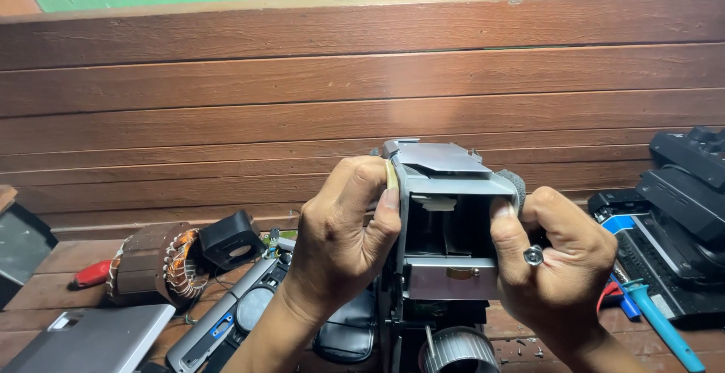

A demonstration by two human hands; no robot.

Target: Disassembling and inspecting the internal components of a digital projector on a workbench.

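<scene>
The left hand (pixel 343 226) and the right hand (pixel 555 260) are both closed around a grey metal housing (pixel 445 222), which stands upright between them, thumbs pressed on its front edges. A small bolt (pixel 533 255) sits between the right fingers. Left of the left hand lies a copper-wound stator (pixel 158 263) on the wooden worktop (pixel 60 267).

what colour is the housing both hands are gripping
Silver-grey, with a dark interior; the housing shows in the head view, between the left hand and right hand.

Both forearms are showing bare, with no sleeves reaching the wrists. The left hand (pixel 343 233) is wearing nothing, while the right hand (pixel 555 263) is wearing a silver metal ring (pixel 533 255) with a round top.
</scene>
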